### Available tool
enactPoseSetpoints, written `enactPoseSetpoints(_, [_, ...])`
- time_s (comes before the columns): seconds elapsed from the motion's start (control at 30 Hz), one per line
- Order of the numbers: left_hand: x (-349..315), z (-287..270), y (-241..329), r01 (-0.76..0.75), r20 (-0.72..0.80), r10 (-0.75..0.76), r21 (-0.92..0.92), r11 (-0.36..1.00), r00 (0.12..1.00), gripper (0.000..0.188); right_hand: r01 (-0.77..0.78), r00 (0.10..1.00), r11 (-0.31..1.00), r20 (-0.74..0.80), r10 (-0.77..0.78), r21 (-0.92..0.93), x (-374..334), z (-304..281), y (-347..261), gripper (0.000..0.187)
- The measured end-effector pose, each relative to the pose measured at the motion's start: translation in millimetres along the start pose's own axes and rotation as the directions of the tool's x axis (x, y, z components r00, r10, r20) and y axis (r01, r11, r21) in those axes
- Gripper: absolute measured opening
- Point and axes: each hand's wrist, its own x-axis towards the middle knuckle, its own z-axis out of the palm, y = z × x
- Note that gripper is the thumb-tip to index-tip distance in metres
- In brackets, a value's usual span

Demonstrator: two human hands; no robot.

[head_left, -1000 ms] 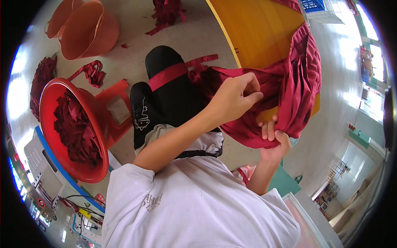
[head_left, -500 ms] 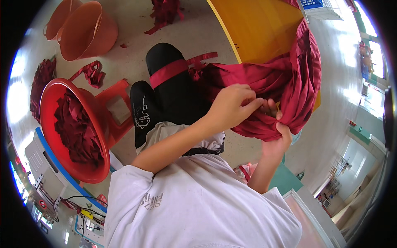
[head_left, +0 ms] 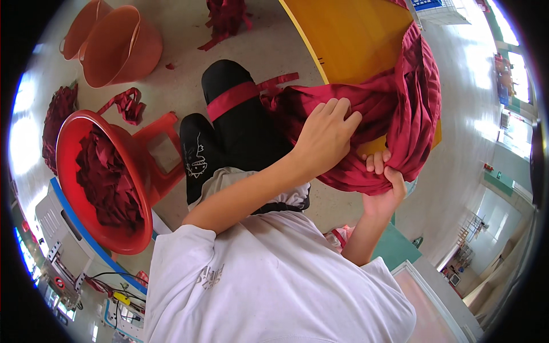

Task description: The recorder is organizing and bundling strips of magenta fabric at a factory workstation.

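A long bundle of dark red cloth (head_left: 420,86) runs in folds from my lap over the yellow panel's near edge. My right hand (head_left: 386,177) grips the near fold of this cloth, thumb on one side and fingers curled on the other. Over the cloth to the left is my left hand (head_left: 329,134), closed with its fingers bent. Whatever its fingertips may hold is hidden behind the hand. A dark red band (head_left: 233,100) circles my black-clad thigh, with a loose end beside it.
The yellow panel (head_left: 354,40) lies ahead. At the left a red basin (head_left: 67,194) holds dark red cloth pieces (head_left: 108,177) and rests on a red stool (head_left: 166,143). Orange tubs (head_left: 123,51) and cloth scraps (head_left: 226,23) are on the floor. Machine equipment (head_left: 63,228) stands lower left.
My left hand has moved left and slightly away from my right hand, its fingers curling more. Between the hands a patch of yellow panel now shows. My right hand keeps its grip.
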Motion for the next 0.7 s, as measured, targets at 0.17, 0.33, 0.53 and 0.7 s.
enactPoseSetpoints(0.17, [2, -3, 10, 0.096, -0.063, -0.107, -0.155, 0.983, 0.992, 0.012, 0.010, 0.973, 0.997, -0.229, -0.029, -0.083, -4, 13, -3, 0.026])
enactPoseSetpoints(0.33, [9, -12, 17, 0.472, 0.224, -0.431, -0.605, 0.642, 0.874, 0.013, -0.020, 0.997, 0.998, -0.075, 0.015, -0.064, -4, -7, -1, 0.026])
enactPoseSetpoints(0.53, [10, 1, 5, 0.617, 0.504, -0.430, -0.767, 0.177, 0.749, 0.011, -0.087, 0.990, 0.983, -0.127, 0.067, -0.160, -4, -3, 0, 0.029])
enactPoseSetpoints(0.7, [-3, -14, 28, 0.564, 0.522, -0.218, -0.785, 0.255, 0.825, 0.013, -0.111, 0.959, 0.984, -0.274, 0.069, -0.138, -4, -9, 5, 0.033])
